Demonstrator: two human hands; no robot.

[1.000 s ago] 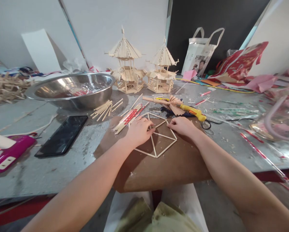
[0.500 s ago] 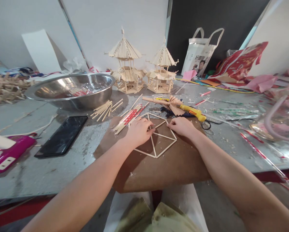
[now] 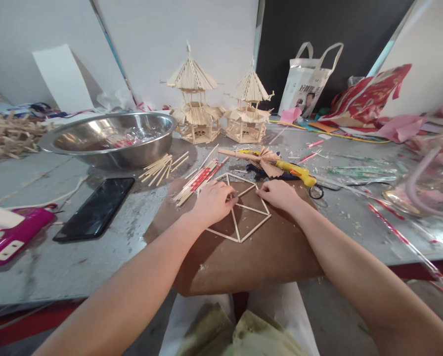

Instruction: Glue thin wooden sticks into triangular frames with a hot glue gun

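A six-sided frame of thin wooden sticks (image 3: 254, 228) with inner spokes lies flat on a brown board (image 3: 243, 269). My left hand (image 3: 214, 201) rests over its left part, thumb and fingers pinched at the inner ends of the spokes near the middle. Part of the frame is hidden under that hand. At the upper right corner, my right hand (image 3: 280, 194) has its fingertips closed on the frame's edge. Behind my left hand lies a bundle of loose sticks (image 3: 192, 184) with red-and-white wrapping.
Two stick-built pavilions (image 3: 194, 99) stand at the back. A steel basin (image 3: 132, 155), more loose sticks (image 3: 156, 169) and a phone (image 3: 95, 210) are to the left. A yellow-handled glue gun (image 3: 297, 172) lies behind my right hand. Plastic tubes (image 3: 403, 240) lie on the right.
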